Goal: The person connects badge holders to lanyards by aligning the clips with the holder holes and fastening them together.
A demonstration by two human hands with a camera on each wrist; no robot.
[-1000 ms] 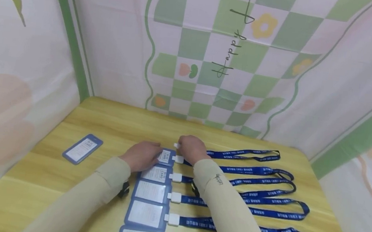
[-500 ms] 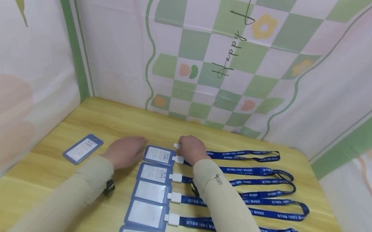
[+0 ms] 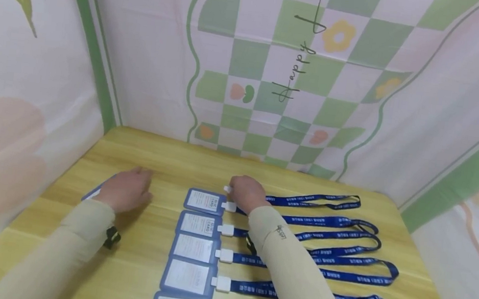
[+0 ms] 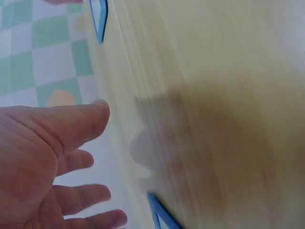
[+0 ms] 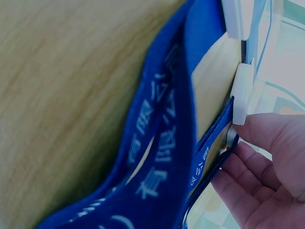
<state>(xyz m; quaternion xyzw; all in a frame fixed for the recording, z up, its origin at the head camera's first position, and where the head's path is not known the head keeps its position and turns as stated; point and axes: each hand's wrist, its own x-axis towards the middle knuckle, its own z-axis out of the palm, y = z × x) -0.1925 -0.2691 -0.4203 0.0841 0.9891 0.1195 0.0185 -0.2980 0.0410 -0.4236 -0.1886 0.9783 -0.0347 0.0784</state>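
In the head view my left hand [image 3: 126,190] is over the loose blue badge holder [image 3: 91,193] and covers most of it. The left wrist view shows that hand [image 4: 38,162] with fingers spread and nothing held; a corner of a blue-rimmed holder [image 4: 161,214] lies below. My right hand [image 3: 247,193] grips the farthest blue lanyard [image 3: 314,198] near its white clip [image 3: 227,188]. Seen from the right wrist, the fingers [image 5: 245,164] curl at the strap's end. Nearest to this hand lies a badge holder [image 3: 204,201] joined to its own lanyard.
Several more badge holders [image 3: 186,275] lie in a column toward me, each with a white clip [image 3: 225,255] and a blue strap running right. The yellow wooden table [image 3: 142,266] ends at a printed cloth [image 3: 249,62] behind.
My left hand has left the top holder in the column and moved left, over the loose badge holder. My right hand has stayed at the far lanyard's clip.
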